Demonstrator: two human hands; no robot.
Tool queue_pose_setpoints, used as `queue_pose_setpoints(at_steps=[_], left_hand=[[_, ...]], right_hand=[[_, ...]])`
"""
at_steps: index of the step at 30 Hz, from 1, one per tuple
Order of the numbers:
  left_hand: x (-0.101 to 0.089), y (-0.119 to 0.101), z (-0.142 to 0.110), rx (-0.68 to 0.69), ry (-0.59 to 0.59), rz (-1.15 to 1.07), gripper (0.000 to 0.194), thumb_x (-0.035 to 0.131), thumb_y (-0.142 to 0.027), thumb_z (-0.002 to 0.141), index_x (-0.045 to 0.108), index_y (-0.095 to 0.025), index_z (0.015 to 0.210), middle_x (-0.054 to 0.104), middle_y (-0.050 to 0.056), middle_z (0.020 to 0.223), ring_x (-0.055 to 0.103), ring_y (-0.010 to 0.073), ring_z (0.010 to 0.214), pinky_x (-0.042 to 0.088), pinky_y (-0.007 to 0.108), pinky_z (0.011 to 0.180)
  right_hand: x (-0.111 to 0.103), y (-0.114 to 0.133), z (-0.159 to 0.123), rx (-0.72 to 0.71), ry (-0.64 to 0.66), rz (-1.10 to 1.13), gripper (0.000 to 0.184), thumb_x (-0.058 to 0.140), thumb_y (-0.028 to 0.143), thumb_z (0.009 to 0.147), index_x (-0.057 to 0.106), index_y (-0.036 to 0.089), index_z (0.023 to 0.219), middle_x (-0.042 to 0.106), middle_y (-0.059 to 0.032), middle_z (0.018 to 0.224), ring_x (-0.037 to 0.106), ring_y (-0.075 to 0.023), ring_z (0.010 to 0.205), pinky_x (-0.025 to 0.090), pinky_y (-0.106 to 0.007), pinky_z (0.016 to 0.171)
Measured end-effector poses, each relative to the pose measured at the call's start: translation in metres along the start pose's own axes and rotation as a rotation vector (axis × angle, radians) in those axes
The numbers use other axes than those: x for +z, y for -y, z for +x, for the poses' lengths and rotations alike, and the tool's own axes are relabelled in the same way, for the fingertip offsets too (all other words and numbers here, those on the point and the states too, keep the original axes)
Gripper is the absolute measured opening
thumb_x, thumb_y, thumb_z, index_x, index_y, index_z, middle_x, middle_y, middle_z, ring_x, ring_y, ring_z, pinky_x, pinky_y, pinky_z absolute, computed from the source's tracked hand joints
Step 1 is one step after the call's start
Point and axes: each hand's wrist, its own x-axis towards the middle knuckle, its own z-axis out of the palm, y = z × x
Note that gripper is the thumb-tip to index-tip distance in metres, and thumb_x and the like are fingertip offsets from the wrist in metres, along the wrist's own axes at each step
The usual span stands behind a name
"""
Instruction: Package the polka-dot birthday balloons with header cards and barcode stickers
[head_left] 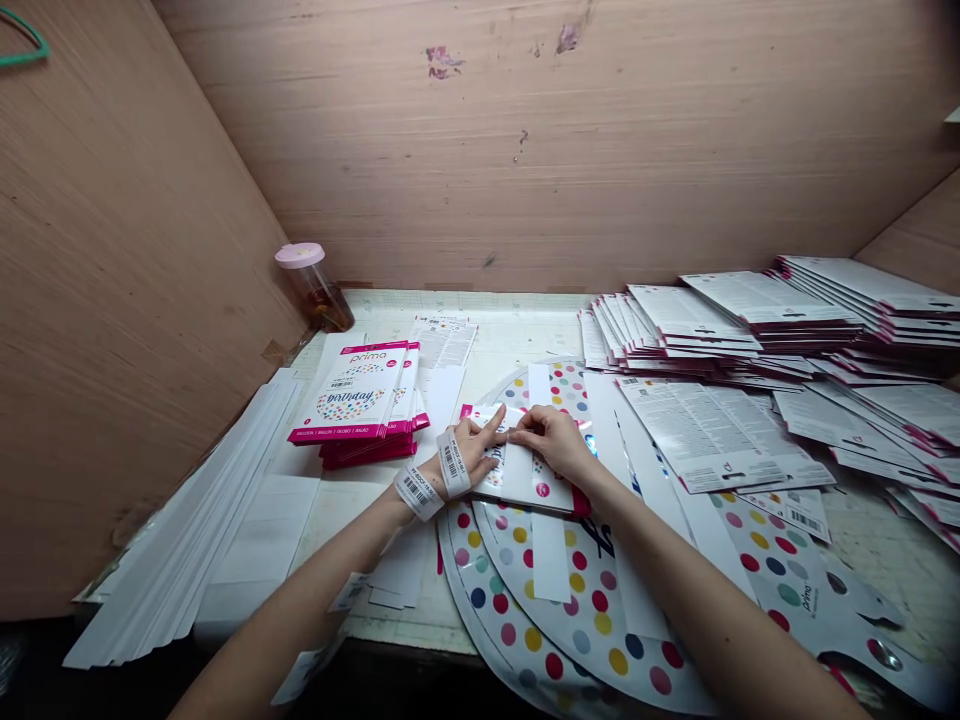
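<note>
A white and pink packet (517, 478) with printed lettering lies crosswise under both hands. My left hand (474, 447) rests on its left part with fingers spread; barcode stickers (452, 463) cling to the back of this hand, wrist and forearm. At the packet's upper middle, close to the left fingertips, my right hand (556, 438) has thumb and fingers pinched together; what is between them is too small to make out. Beneath the packet are flat, polka-dotted foil balloons (525, 610) with a white paper strip (551, 565) across them.
Stacked birthday packets (351, 400) stand to the left, near a lidded jar (324, 298) of brown liquid. Long white paper strips (202, 510) lie along the left edge. Many packets (727, 300) are piled at the right. Wooden panels (525, 150) enclose the back and sides.
</note>
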Motion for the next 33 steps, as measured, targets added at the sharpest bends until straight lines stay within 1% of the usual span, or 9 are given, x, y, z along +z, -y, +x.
queue_pose_setpoints(at_steps=[4,7,9,15,19,22,25,28,33], left_hand=[[0.002,-0.001,-0.001,-0.046,-0.002,-0.010,0.086,0.056,-0.041,0.086,0.009,-0.021,0.155,0.060,0.009,0.131,0.051,0.0292,0.103,0.037,0.043,0.095],[0.002,-0.003,0.001,-0.090,-0.011,-0.039,0.107,0.068,-0.061,0.073,0.014,-0.019,0.155,0.061,0.013,0.129,0.052,0.0324,0.104,0.038,0.045,0.094],[0.002,-0.004,0.004,-0.099,-0.022,-0.056,0.116,0.073,-0.066,0.065,0.017,-0.016,0.154,0.063,0.014,0.126,0.051,0.0344,0.106,0.037,0.046,0.096],[-0.001,-0.009,0.005,-0.113,-0.032,-0.092,0.110,0.072,-0.059,0.070,0.016,-0.017,0.154,0.064,0.010,0.128,0.053,0.0359,0.109,0.036,0.047,0.098],[-0.003,-0.011,0.003,-0.084,-0.055,-0.145,0.113,0.073,-0.053,0.072,0.003,-0.019,0.155,0.063,0.008,0.130,0.055,0.0350,0.109,0.037,0.047,0.099],[-0.006,-0.007,0.006,-0.060,0.008,-0.145,0.121,0.075,-0.052,0.069,-0.003,-0.021,0.155,0.060,0.009,0.135,0.054,0.0363,0.110,0.037,0.051,0.098],[-0.010,0.001,0.014,-0.007,0.044,-0.086,0.128,0.082,-0.057,0.057,0.007,-0.021,0.155,0.059,0.012,0.134,0.037,0.0423,0.132,0.023,0.059,0.109],[-0.014,0.009,0.022,0.104,0.065,-0.103,0.132,0.085,-0.058,0.050,0.014,-0.019,0.154,0.055,0.015,0.137,0.030,0.0410,0.140,0.009,0.060,0.115],[-0.013,0.012,0.021,0.216,0.030,-0.217,0.134,0.084,-0.054,0.056,0.000,-0.021,0.155,0.047,0.017,0.143,0.047,0.0326,0.131,0.034,0.047,0.110]], right_hand=[[0.002,-0.005,0.002,-0.014,-0.038,-0.004,0.021,0.069,0.038,0.076,0.064,0.021,0.065,0.062,-0.0017,0.072,0.054,-0.0168,0.071,0.042,-0.030,0.065],[0.005,-0.008,0.003,-0.021,-0.049,0.000,0.023,0.070,0.041,0.077,0.065,0.022,0.065,0.060,-0.0018,0.073,0.054,-0.0173,0.073,0.043,-0.031,0.067],[0.006,-0.008,0.003,-0.023,-0.055,-0.002,0.024,0.070,0.042,0.077,0.065,0.022,0.064,0.059,-0.0017,0.071,0.054,-0.0181,0.074,0.043,-0.032,0.069],[0.008,-0.010,0.003,-0.025,-0.070,-0.017,0.022,0.070,0.037,0.078,0.063,0.022,0.063,0.060,-0.0016,0.071,0.054,-0.0192,0.077,0.042,-0.033,0.071],[0.007,-0.011,0.003,-0.036,-0.068,-0.034,0.019,0.072,0.032,0.076,0.062,0.022,0.063,0.060,-0.0013,0.071,0.054,-0.0193,0.078,0.041,-0.033,0.073],[0.006,-0.011,0.004,-0.046,-0.064,-0.036,0.019,0.073,0.030,0.076,0.062,0.022,0.063,0.061,-0.0011,0.071,0.054,-0.0191,0.078,0.040,-0.033,0.074],[0.005,-0.010,0.004,-0.054,-0.055,-0.029,0.019,0.073,0.030,0.076,0.062,0.022,0.062,0.060,-0.0007,0.069,0.054,-0.0185,0.077,0.040,-0.032,0.074],[0.004,-0.008,0.005,-0.058,-0.053,-0.021,0.019,0.072,0.032,0.076,0.063,0.021,0.063,0.060,-0.0008,0.070,0.055,-0.0181,0.076,0.041,-0.031,0.073],[0.000,-0.004,0.003,-0.049,-0.049,-0.006,0.019,0.071,0.032,0.076,0.063,0.021,0.063,0.061,-0.0005,0.070,0.055,-0.0170,0.074,0.042,-0.030,0.070]])
